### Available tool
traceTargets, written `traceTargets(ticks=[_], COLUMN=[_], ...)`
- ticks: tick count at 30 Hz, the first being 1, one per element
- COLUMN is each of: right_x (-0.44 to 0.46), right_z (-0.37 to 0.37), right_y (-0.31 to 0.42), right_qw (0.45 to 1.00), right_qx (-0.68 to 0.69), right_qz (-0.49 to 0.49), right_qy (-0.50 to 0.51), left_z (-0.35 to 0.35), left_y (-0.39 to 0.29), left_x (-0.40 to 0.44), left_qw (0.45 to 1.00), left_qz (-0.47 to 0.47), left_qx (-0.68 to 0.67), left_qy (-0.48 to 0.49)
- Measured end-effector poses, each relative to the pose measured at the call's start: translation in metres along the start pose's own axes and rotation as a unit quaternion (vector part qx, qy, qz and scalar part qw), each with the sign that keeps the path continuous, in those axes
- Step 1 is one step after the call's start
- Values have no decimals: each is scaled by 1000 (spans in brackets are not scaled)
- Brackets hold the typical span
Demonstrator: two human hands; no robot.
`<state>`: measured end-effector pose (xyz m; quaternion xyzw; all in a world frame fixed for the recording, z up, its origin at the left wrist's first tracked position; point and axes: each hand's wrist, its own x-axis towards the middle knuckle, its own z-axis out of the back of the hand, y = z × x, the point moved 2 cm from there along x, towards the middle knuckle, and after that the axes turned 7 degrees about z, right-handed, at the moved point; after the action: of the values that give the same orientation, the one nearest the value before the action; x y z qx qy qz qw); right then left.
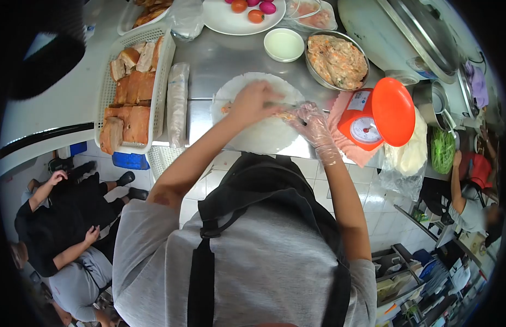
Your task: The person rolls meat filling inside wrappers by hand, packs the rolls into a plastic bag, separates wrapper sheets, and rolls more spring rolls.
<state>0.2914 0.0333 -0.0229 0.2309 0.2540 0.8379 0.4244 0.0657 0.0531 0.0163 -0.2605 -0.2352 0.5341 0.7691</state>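
Note:
A stack of round, thin white wrapper sheets [264, 139] lies flat on the steel table in front of me. My left hand [255, 102], bare and blurred by motion, is over the sheets; how its fingers are set cannot be made out. My right hand [314, 124] wears a clear plastic glove and is curled at the right edge of the sheets, its fingers closed. A bit of orange-flecked filling [287, 115] shows at its fingertips. Something thin and dark between the two hands is too blurred to name. Another dab of filling [226, 109] sits at the sheets' left side.
A bowl of filling [337, 61], a pale green bowl [284, 45] and a red scale [367, 122] on a pink cloth [367, 157] surround the sheets. Left are a plastic-wrapped roll [178, 103] and a basket [161, 82] of browned meat slabs. Other people are at both sides.

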Motion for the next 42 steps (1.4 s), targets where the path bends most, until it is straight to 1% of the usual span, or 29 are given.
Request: traceTargets(ticks=[4, 7, 9, 10, 13, 16, 19, 22, 24, 25, 28, 31, 34, 37, 39, 42], right_x=[14, 24, 30, 31, 27, 21, 3, 0, 3, 3, 10, 6, 7, 22, 25, 28], right_z=[12, -3, -13, -16, -10, 11, 7, 15, 26, 28, 15, 6, 9, 9, 6, 9], right_y=[31, 36, 29, 26, 30, 41, 9, 18, 32, 36, 25, 24, 25, 36, 34, 41], right_qw=[997, 998, 999, 999, 987, 985, 994, 986, 988, 987, 994, 994, 993, 992, 988, 983], right_qx=[-72, -48, -34, -27, -129, -140, -83, -141, -109, -90, 19, 55, 58, -107, -141, -169], right_qz=[10, 40, 33, 28, 86, 72, 29, 49, -2, -27, 67, -75, -64, 63, 56, 59], right_qy=[-30, 1, 19, 27, -33, -73, -58, -70, -112, -133, -79, -62, -83, -23, 4, 32], left_z=[-7, -6, -3, 0, 5, 0, -12, -14, -15, -17, -21, -18, -15, -17, -15, -8], left_y=[8, 15, 17, 17, 16, 10, 7, 4, 0, 1, 6, 7, 6, 9, 12, 16], left_x=[-32, -29, -27, -29, -33, -34, -30, -23, -22, -21, -20, -18, -24, -21, -20, -25], left_qw=[999, 999, 998, 998, 999, 999, 1000, 1000, 999, 999, 1000, 1000, 1000, 999, 999, 997], left_qz=[28, 27, 25, 24, 24, 31, 26, 24, 22, 15, -2, -6, -3, -15, -10, -30], left_qx=[31, 45, 61, 60, 44, 8, 0, 10, -3, -11, -17, 6, 18, 34, 33, 57], left_qy=[8, 9, 22, 14, -7, -16, -14, -18, -36, -28, -2, 3, -6, 1, 16, -41])
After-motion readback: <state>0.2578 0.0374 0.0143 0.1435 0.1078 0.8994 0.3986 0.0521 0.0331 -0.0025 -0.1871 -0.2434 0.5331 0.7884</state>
